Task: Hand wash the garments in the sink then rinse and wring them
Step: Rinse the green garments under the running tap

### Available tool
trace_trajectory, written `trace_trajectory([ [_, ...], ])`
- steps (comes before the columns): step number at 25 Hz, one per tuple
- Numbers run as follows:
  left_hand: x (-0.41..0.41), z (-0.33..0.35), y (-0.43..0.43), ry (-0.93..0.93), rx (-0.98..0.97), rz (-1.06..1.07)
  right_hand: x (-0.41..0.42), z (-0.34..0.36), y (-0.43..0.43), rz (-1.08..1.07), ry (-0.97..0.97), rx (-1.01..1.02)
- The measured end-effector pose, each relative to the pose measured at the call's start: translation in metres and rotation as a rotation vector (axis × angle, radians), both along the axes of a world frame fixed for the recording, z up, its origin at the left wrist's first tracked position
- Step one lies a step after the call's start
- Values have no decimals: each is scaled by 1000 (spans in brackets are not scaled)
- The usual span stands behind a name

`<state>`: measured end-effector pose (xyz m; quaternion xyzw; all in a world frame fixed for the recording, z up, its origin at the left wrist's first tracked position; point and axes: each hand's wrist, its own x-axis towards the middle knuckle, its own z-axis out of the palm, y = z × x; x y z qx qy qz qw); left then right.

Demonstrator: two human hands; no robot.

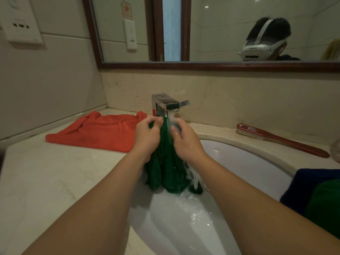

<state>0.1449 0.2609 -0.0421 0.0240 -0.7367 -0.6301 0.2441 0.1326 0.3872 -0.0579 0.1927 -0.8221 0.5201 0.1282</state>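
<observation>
- The wet dark-green cloth garment (169, 173) hung long axis straight down from the chrome faucet (165, 105) into the white sink basin (248, 162).
- The left hand (147, 133) curled its fingers round the bunched top; the right hand (185, 140), just beside it, gripped there too, fingertips blurred.
- Wringing would, I'd judge, twist along that vertical length.
- I counted one green garment, one orange cloth garment (95, 133) flat on the pale stone surface (55, 181), and one red-handled scrubbing brush (281, 142).
</observation>
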Motion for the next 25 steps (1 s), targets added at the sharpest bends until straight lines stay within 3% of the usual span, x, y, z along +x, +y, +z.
trace_trajectory([
  [4, -4, -7, 1, 94, -274, 0, 1, 1, 7, -36, -6, -39],
  [7, -5, -10, 2, 102, -336, -8, 1, 4, 10, -92, -9, -79],
  [10, -2, -9, 4, 121, -390, -73, 0, 13, 9, -148, -52, -242],
  [16, 1, -11, 11, 83, -337, -203, -3, 17, 13, -172, -125, -420],
  [21, -1, -6, 4, 50, -245, -91, -1, 16, 12, -127, -88, -260],
  [25, 0, 3, 6, 4, 73, -6, 6, 8, 5, -32, -22, -50],
])
